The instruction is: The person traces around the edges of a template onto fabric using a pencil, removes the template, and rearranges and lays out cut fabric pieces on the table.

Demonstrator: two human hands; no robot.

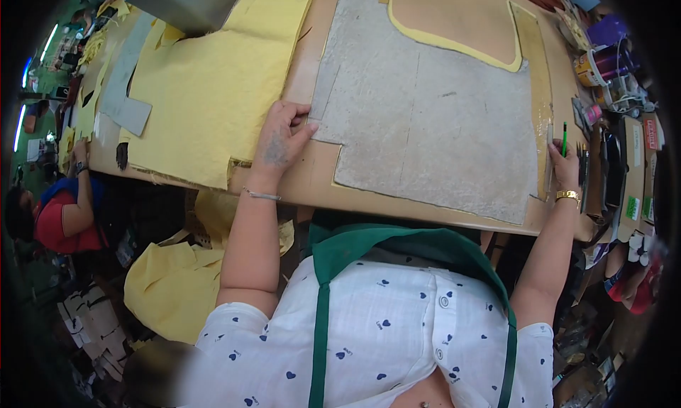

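Observation:
A large grey sheet (440, 124) with a cut-out at its far side lies flat on the tan work table. My left hand (280, 140) is closed at the sheet's left edge, thumb and forefinger pinched at its corner. At the right, my right hand (565, 165) is closed around a green pencil (565, 138) that points upward. Its fingertips also touch a thin strip (549, 152) beside the sheet's right edge. Yellow material (536, 74) shows along that edge and around the cut-out.
Stacked yellow sheets (213, 96) lie left of the grey one, with a grey metal block (188, 3) on top. A grey angled template (128, 110) is farther left. Tubs (592, 67) and boxes (631, 167) line the right. Another person (74, 213) works at the far left.

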